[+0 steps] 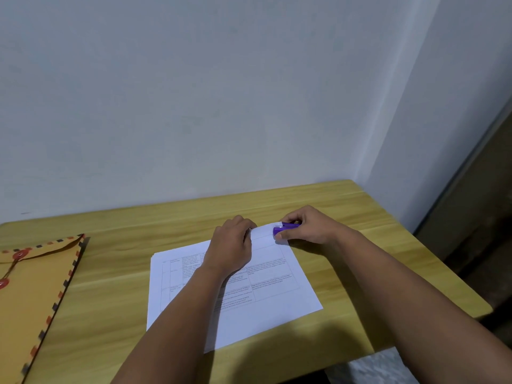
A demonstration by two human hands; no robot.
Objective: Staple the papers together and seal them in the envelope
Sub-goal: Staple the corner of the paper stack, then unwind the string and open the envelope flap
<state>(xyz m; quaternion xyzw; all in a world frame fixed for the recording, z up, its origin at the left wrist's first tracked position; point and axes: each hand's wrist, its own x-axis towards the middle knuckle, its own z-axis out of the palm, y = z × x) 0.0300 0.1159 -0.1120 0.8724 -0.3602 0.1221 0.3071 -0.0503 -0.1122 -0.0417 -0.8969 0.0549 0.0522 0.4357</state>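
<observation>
- You are at the stapling step, by the look of it: your right hand [307,225] grips a small purple stapler [285,228] at the far right corner of the papers [266,303], fingers curled over its top and thumb against its near side.
- Your left hand [232,242] rests on the far edge of the stack, just beside the stapler, fingers bent down onto the sheet to hold it still; whether they pinch the edge or only press on it you cannot tell from here.
- Whether a staple has already gone in is hidden by the stapler and your fingers, so count the stapling as not confirmed.
- Still left, as far as you can judge: loading the papers into the envelope [33,297] and closing it.
- The papers lie flat near the middle of the wooden table [388,212], turned at an angle, top sheet printed with a table of small text; offset edges at the left show several sheets, not perfectly squared.
- The envelope lies well apart at the left edge of the table, tan with a striped border and red string-and-button discs; its flap looks folded down.
</observation>
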